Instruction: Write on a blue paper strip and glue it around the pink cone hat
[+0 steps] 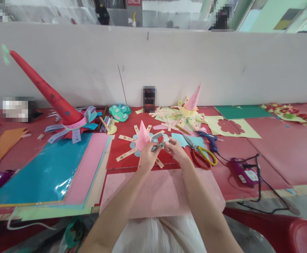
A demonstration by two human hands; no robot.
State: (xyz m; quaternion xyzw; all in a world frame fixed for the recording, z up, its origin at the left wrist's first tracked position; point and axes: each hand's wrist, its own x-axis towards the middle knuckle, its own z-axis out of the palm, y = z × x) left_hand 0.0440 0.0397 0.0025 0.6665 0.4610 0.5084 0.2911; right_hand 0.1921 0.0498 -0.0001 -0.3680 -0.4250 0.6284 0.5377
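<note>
Both my hands meet over the red table, pinching a curled pale blue-grey paper strip (165, 137) between them. My left hand (148, 154) is closed on the strip's lower end. Fingers of my right hand (176, 149) grip its other side, where small dark markings show. Just left of them stands a pink paper cone (142, 137). Cream strips with brown stars (125, 154) and light blue rounded pieces spread out around its base like petals. Part of this ring is hidden behind my left hand.
Scissors with red and yellow handles (202, 154) lie right of my hands, near a blue glue gun (208, 138) and a purple power strip (244, 172). Stacked coloured sheets (45, 168) and a tall red cone (48, 91) are at left. Another pink cone (194, 97) stands behind.
</note>
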